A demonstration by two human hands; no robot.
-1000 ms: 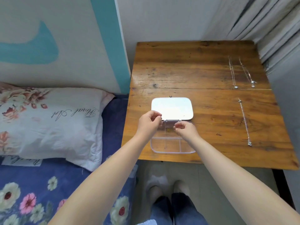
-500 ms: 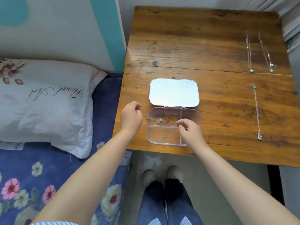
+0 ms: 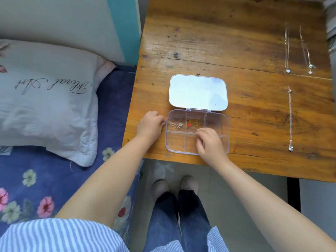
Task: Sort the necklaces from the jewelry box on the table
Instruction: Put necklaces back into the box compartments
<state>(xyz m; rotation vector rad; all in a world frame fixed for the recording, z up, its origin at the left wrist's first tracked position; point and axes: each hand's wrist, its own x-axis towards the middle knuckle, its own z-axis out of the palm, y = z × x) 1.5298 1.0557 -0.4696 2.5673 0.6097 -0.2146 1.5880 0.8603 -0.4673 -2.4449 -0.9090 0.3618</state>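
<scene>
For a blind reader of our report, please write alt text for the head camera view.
A clear jewelry box lies open on a wooden table, with the left hand at its left edge and the right hand over its compartments. Two necklaces remain inside; three lie stretched along the table's right side.

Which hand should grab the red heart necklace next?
Probably the right hand: it hovers over the jewelry box, fingertips beside the red heart necklace. The left hand rests outside the box's left wall.
</scene>
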